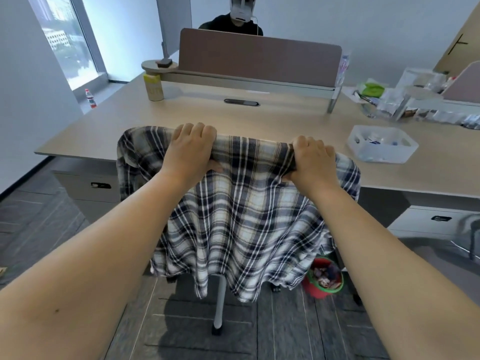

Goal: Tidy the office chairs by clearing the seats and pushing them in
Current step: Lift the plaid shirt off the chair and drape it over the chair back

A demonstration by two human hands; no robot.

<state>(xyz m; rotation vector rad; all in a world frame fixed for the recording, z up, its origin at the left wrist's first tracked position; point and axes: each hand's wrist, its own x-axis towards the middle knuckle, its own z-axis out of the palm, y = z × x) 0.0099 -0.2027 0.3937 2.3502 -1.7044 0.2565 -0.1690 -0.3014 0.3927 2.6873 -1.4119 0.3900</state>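
As the chair (220, 302) stands directly ahead of the person, back towards the camera, both hands are placed on its top edge. The left hand (191, 149) is clenched over the top rail through the shirt (241, 219); the right hand (310, 162) is clenched the same way, with cloth bunched under it. The chair back itself is hidden: a plaid shirt is draped over it and hangs down towards the floor. Only the base leg and a castor are seen below the hem.

The key relation: the bench (109, 128) lies straight beyond the chair, its front edge running left to right, parallel to the top rail. The rail's long axis is thus square to the push direction. The hands are spread near-evenly about the rail's middle, the left set slightly farther forward, so neither is clearly nearer the bench by much. The rail already overlaps the bench edge in view; how far the seat sits under it cannot be told.

The seat is not visible, so its being cleared cannot be confirmed. A straight, even push is judged to be what is called for. A bin (324, 279) stands on the floor just right of the base; a castor could catch it if the chair is skewed right.
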